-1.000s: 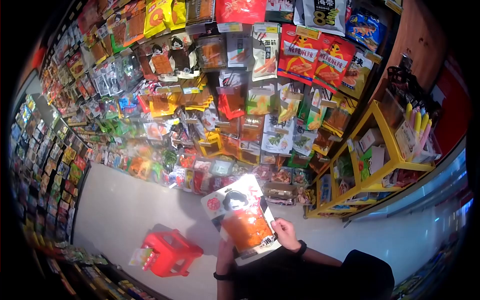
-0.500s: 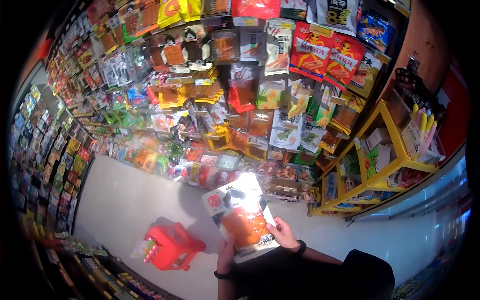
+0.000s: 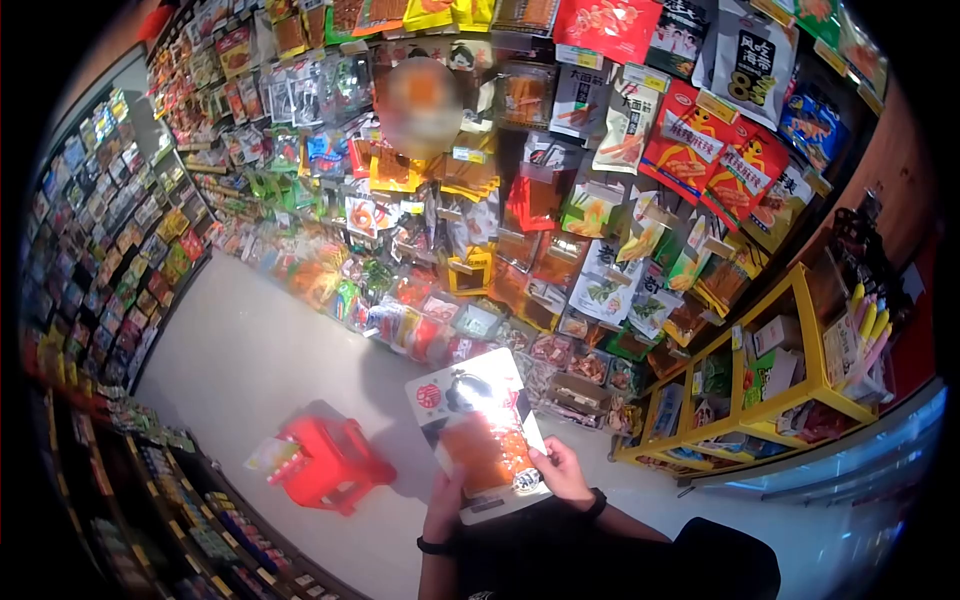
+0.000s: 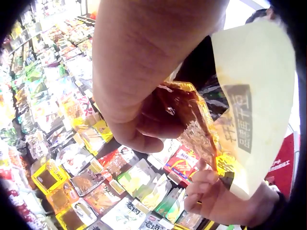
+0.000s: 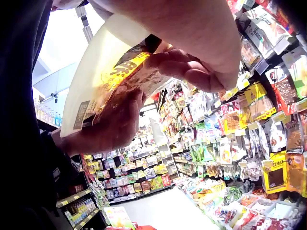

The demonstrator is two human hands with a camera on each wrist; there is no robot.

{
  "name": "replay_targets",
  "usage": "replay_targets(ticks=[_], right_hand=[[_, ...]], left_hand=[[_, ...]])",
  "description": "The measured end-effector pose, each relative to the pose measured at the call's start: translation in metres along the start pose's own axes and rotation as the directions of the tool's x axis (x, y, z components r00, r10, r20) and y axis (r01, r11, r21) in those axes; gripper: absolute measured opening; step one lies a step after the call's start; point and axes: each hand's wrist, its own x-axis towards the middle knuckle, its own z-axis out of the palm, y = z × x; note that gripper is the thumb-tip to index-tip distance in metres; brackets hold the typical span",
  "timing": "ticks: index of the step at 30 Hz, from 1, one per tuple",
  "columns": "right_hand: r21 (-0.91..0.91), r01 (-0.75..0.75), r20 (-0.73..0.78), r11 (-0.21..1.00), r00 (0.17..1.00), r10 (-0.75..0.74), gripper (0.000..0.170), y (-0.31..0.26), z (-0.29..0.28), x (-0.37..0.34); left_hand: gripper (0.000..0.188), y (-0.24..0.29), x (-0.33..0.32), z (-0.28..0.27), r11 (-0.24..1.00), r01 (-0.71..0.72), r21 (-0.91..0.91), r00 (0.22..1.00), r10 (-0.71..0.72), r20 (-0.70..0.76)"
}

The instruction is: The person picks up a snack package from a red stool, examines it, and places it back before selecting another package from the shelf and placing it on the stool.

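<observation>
A flat snack packet [image 3: 480, 435], white with black and red print, is held between both hands in front of the body, its front tilted up and lit by glare. Through its window show orange-brown pieces. My left hand [image 3: 443, 505] grips the lower left edge, while my right hand [image 3: 565, 472] pinches the lower right edge with the thumb on the front. In the left wrist view the packet's pale back [image 4: 256, 110] bears a dark printed label, and the left hand [image 4: 139, 120] curls at its side. The right wrist view has the right hand's fingers [image 5: 182, 64] behind the packet.
Hanging snack packets [image 3: 605, 280] fill the rack ahead, with trays of wrapped goods [image 3: 550, 350] along its bottom. A yellow shelf unit [image 3: 750, 400] stands at the right. On the pale floor [image 3: 260, 350] sits a red plastic stool [image 3: 335, 465] with a card on it.
The head view has turned, so the rack and the yellow unit appear further right and the stool slightly higher. Both hands keep holding the packet in nearly the same place.
</observation>
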Motion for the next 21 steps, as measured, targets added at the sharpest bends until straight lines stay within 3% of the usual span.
replay_targets(ticks=[7,9,13,15,18,21], right_hand=[[-0.029,-0.042,0.063,0.999,0.997,0.044,0.014,-0.007,-0.014,0.003],[-0.089,0.009,0.088,0.996,0.996,-0.001,0.011,-0.009,-0.016,0.007],[-0.084,-0.008,0.125,0.996,0.992,0.019,0.012,-0.007,-0.021,0.014],[-0.183,-0.025,0.169,0.983,0.984,0.056,0.012,-0.004,-0.024,0.019],[-0.158,-0.016,0.181,0.987,0.982,0.045,0.012,-0.005,-0.022,0.020],[-0.158,-0.016,0.223,0.987,0.974,0.051,0.011,-0.001,-0.023,0.023]], left_hand=[[0.037,-0.004,-0.007,0.015,0.997,0.020,-0.069,0.999,-0.023,-0.049],[0.038,0.001,-0.009,0.018,0.996,0.018,0.092,0.999,-0.014,-0.045],[0.038,-0.008,-0.010,0.016,0.990,0.005,0.141,0.999,0.000,-0.039],[0.032,-0.004,-0.013,0.028,0.989,-0.115,0.093,0.981,0.128,-0.148],[0.031,-0.003,-0.020,0.030,0.998,-0.027,0.051,0.978,0.037,-0.208],[0.029,0.004,-0.029,0.040,0.996,-0.023,0.087,0.955,0.048,-0.294]])
